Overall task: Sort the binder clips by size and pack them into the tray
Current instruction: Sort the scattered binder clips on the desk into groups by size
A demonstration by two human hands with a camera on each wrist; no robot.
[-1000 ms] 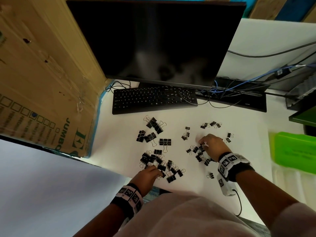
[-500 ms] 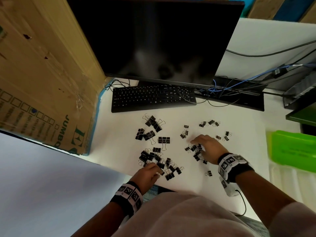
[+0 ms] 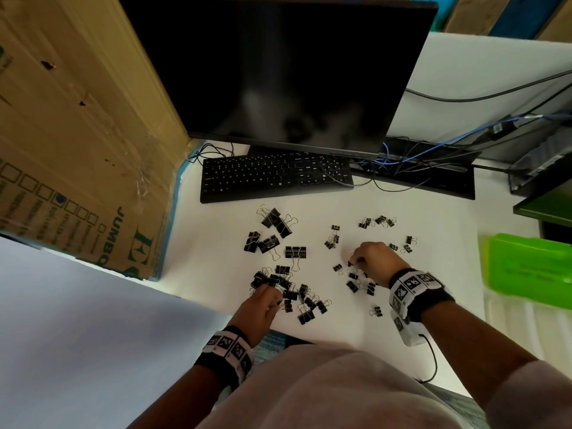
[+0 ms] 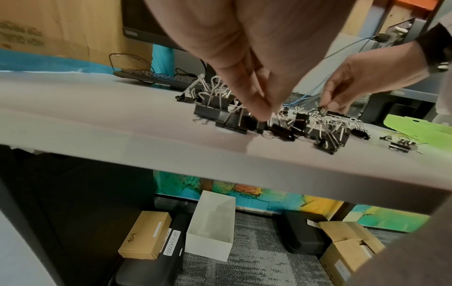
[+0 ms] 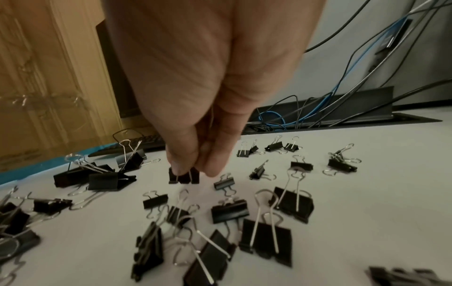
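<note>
Black binder clips lie on the white table (image 3: 433,289) in loose groups: large ones (image 3: 272,230) near the keyboard, a medium pile (image 3: 305,300) near the front edge, small ones (image 3: 359,281) to the right. My left hand (image 3: 277,301) reaches into the medium pile; its thumb and fingertips (image 4: 263,114) meet on a medium clip (image 4: 260,125). My right hand (image 3: 353,263) pinches a small clip (image 5: 183,177) between thumb and fingers (image 5: 215,168), just above the table. The green tray (image 3: 532,264) sits at the right edge, apart from both hands.
A black keyboard (image 3: 275,174) and a monitor (image 3: 278,72) stand behind the clips. A big cardboard box (image 3: 77,134) walls off the left side. Cables (image 3: 402,162) and a black cable tray run at the back right. More small clips (image 3: 377,221) lie farther back.
My right hand's spread fingers have closed on a small clip. My left hand has crept a little forward into the medium pile.
</note>
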